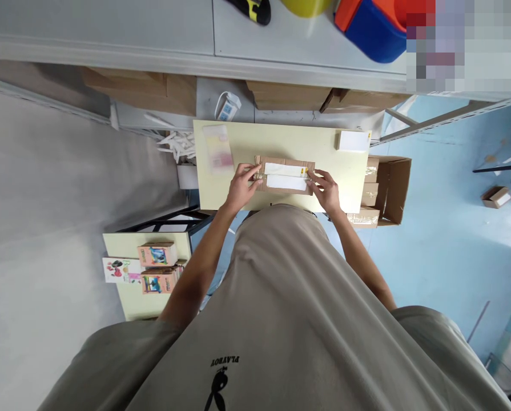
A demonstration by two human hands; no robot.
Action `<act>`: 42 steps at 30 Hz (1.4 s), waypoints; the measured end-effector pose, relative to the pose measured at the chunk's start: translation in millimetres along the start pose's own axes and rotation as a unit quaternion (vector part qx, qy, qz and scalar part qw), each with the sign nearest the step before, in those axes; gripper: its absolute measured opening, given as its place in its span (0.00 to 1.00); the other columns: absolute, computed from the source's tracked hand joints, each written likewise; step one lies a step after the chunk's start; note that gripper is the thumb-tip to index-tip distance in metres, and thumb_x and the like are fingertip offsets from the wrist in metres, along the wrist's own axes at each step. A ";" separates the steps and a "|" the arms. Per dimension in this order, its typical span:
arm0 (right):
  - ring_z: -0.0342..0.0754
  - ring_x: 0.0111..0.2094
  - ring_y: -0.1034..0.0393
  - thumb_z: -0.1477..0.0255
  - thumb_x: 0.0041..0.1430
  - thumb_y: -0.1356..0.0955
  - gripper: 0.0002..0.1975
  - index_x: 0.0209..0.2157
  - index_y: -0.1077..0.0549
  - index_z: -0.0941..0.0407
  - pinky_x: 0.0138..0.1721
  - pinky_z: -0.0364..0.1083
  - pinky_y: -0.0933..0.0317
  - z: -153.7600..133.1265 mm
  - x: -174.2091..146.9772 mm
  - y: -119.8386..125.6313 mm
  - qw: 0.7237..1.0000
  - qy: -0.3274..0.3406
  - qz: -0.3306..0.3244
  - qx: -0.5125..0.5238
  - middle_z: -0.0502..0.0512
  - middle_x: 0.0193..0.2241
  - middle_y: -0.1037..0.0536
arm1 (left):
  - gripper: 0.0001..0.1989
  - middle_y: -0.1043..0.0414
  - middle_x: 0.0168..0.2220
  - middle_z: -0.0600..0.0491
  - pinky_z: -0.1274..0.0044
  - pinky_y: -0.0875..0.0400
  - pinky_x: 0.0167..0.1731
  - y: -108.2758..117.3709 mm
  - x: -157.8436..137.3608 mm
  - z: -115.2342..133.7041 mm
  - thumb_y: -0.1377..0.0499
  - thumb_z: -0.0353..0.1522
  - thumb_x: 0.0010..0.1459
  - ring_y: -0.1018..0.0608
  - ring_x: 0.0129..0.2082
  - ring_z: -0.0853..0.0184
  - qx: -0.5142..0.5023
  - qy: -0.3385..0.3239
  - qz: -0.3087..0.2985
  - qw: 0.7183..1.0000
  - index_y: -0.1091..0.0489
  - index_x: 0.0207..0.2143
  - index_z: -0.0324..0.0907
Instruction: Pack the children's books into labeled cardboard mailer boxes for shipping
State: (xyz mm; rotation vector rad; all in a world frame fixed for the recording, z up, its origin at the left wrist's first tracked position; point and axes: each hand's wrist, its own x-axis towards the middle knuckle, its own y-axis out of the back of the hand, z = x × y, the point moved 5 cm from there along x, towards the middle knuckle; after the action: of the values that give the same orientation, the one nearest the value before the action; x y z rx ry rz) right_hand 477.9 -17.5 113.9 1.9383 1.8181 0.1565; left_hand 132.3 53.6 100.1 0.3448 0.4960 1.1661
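A flat brown cardboard parcel (pixel 288 192) lies on the pale yellow table (pixel 246 137) in front of me. On top of it are white paper labels (pixel 286 182), the upper one with small yellow marks near its right end. My left hand (pixel 243 187) grips the parcel's left end, its thumb and fingers on the taped edge. At the opposite end my right hand (pixel 326 189) has bent fingers on the parcel's right edge, touching the ends of the labels. The undersides of both hands' fingertips are hidden.
A stack of white labels (pixel 354 141) sits at the table's back right, a pink-and-white printed sheet (pixel 218 149) at its left. Open cardboard boxes (pixel 394 191) stand to the right. A power strip (pixel 229 107) lies behind. Books (pixel 157 255) rest on a lower left table.
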 end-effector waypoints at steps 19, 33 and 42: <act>0.60 0.57 0.15 0.42 0.60 0.17 0.27 0.48 0.06 0.48 0.64 0.62 0.15 19.8 33.0 0.0 0.995 -0.059 0.044 0.065 0.60 0.56 0.11 | 0.27 0.26 0.63 0.39 0.64 0.11 0.60 -10.2 8.3 2.1 0.37 0.52 0.79 0.19 0.65 0.53 -0.040 -0.009 0.024 0.999 0.18 0.68 0.45; 0.59 0.54 0.15 0.48 0.68 0.19 0.23 0.54 0.07 0.48 0.62 0.63 0.14 -0.1 39.1 26.3 0.998 -0.026 0.044 0.041 0.62 0.60 0.13 | 0.22 0.24 0.61 0.42 0.68 0.10 0.57 -13.9 16.9 18.8 0.35 0.40 0.77 0.16 0.60 0.58 -0.041 -0.020 0.050 0.998 0.17 0.68 0.45; 0.58 0.53 0.15 0.55 0.71 0.23 0.20 0.58 0.09 0.49 0.63 0.62 0.15 13.4 38.8 22.3 1.000 -0.016 0.019 0.013 0.63 0.61 0.14 | 0.21 0.26 0.61 0.42 0.65 0.10 0.59 -22.3 20.2 10.4 0.32 0.31 0.73 0.16 0.56 0.60 -0.043 0.010 0.052 0.998 0.18 0.66 0.46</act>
State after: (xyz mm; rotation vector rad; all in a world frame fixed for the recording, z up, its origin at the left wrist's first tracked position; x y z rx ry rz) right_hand 507.9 16.3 102.2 1.9820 1.7729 0.1144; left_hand 161.6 64.4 93.8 0.2867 0.4484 1.2897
